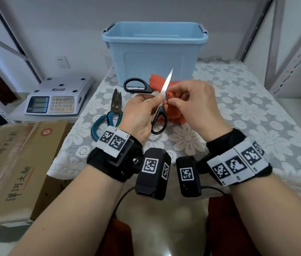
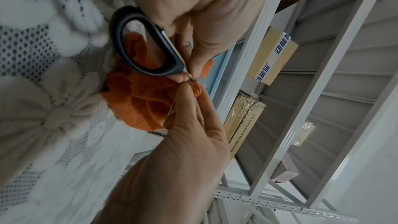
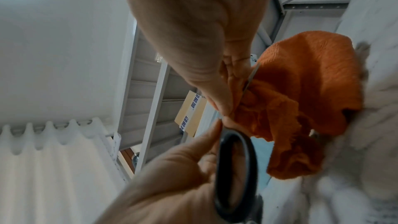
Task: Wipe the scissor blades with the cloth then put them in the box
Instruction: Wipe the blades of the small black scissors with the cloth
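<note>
Left hand (image 1: 140, 115) is gripping the black-handled scissors (image 1: 159, 109) near the pivot, blade pointing up; right hand (image 1: 192, 106) is pinching the orange cloth (image 1: 173, 108) against the blade, above the worktop (image 1: 238, 108), before the blue box (image 1: 155, 50).

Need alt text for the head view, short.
Left hand holds open black-handled scissors while the right hand pinches an orange cloth onto one blade. Behind stands an open blue box; teal-handled shears lie left.

Head view looks down; wrist views, close, share the orange cloth (image 2: 137, 101).
</note>
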